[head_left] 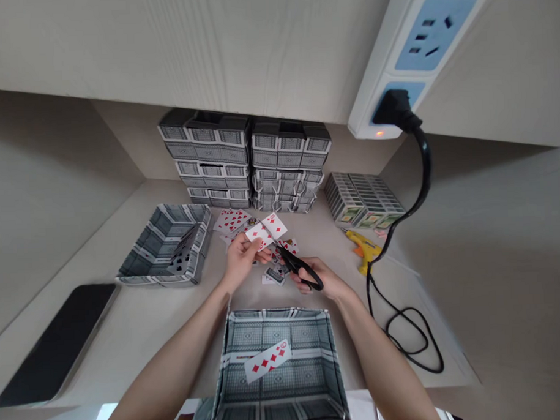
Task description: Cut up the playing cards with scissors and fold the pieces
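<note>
My left hand pinches a six of diamonds playing card above the middle of the desk. Black-handled scissors are gripped in my right hand, and their blades lie across the card. Beneath both hands is a loose pile of whole and cut cards, among them a red-suited card and a small cut piece. Closest to me, between my forearms, stands an open box made of cards, with a strip cut from a diamonds card lying inside.
Another card-made box holding cards stands left, beside a black phone-like slab. Stacked card boxes and card packs line the back. Right are a yellow glue gun and its cord, plugged into a power strip.
</note>
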The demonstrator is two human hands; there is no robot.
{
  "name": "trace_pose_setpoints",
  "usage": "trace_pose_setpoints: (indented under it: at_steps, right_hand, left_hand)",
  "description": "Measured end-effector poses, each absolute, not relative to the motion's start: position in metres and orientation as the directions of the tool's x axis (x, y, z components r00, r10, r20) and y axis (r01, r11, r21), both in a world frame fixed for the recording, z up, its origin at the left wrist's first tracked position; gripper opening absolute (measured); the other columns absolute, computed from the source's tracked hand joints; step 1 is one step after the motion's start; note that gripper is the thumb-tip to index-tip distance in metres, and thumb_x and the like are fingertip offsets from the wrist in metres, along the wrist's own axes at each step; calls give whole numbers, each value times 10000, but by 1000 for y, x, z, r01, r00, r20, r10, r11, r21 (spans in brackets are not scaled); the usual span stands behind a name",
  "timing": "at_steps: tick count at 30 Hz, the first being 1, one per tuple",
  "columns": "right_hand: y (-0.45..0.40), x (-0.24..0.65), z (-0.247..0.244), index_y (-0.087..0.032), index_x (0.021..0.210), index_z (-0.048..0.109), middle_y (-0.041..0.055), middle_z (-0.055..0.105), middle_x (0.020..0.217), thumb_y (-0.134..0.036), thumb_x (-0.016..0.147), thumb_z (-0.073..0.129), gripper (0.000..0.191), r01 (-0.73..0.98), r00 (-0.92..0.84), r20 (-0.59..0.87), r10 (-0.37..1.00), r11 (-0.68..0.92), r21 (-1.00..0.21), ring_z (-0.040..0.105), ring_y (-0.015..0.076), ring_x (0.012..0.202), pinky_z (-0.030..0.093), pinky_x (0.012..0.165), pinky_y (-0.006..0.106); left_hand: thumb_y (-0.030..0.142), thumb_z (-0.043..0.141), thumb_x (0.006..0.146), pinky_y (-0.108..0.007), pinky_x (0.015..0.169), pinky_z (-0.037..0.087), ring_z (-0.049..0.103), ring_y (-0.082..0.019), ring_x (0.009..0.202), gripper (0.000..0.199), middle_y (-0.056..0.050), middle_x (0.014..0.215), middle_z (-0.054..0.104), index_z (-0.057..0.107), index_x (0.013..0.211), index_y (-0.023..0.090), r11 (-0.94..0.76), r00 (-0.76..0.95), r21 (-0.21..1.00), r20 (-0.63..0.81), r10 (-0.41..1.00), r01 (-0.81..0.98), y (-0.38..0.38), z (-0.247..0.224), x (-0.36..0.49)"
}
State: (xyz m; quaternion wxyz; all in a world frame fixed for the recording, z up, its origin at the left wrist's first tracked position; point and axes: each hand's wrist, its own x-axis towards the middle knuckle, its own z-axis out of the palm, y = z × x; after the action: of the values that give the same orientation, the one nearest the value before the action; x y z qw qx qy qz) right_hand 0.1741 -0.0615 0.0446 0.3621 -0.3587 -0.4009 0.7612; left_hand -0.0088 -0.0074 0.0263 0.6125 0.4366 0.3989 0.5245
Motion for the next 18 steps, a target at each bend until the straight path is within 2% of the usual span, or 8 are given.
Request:
trace_pose_setpoints:
  at_steps: [15, 18]
  right_hand:
    - [-60, 174, 36, -119, 893, 531, -71, 398, 514, -379, 617, 709, 419, -224, -459, -276, 845, -411, -884, 323, 37, 367, 225, 342, 178]
    - [-61, 173, 35, -122, 826, 524, -71, 403, 498, -391, 628, 699, 378, -206, -453, -273, 849, -398, -894, 323, 36, 356, 231, 339, 179]
  left_hand:
    - [378, 647, 657, -220, 409, 455, 596, -140, 426, 346, 3, 551, 644, 455, 839, 156, 84, 142, 956, -46, 989, -279, -6, 25, -10]
    - [373, 648, 657, -216, 405, 449, 596, -141, 426, 340, 2, 552, 646, 449, 830, 159, 96, 146, 954, -55, 988, -285, -6, 25, -10]
